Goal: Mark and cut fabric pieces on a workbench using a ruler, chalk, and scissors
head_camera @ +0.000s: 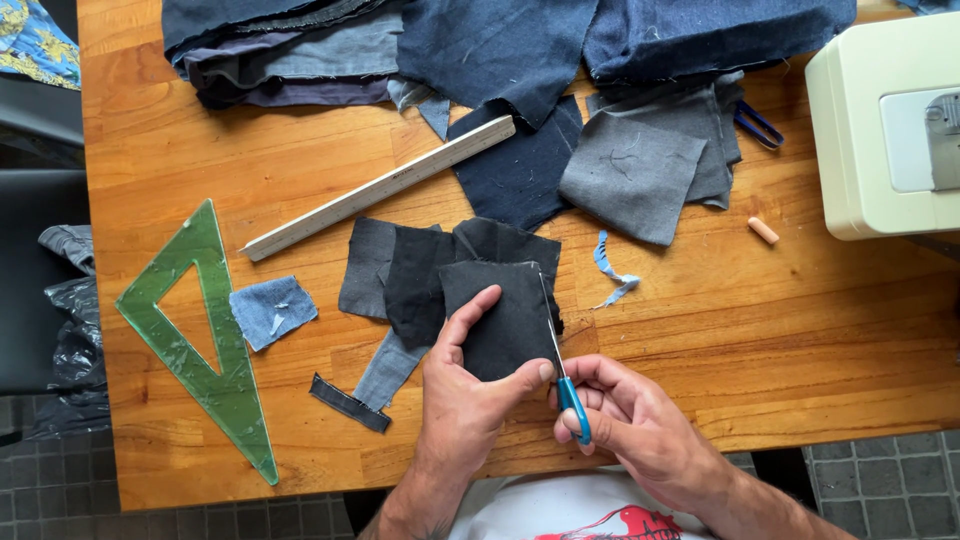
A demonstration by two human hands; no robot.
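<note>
Now, black fabric square [505, 320], frayed edges, left hand [470, 400] gripping, scissors [560, 350] alongside

Black fabric square [505, 318]; blue-handled scissors [563, 364]; green set square [205, 335]

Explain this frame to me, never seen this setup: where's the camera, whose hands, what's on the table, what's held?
There is one picture, from a camera on a person's head looking down at their own two bare hands; no robot. The left hand holds a dark fabric square between thumb and fingers. The right hand holds blue-handled scissors, blades running along the square's right edge. On the wooden table lie more dark fabric pieces, a denim pile, a grey square, a wooden ruler, a green set square, a small light-blue patch and a cream sewing machine at the right.
</note>
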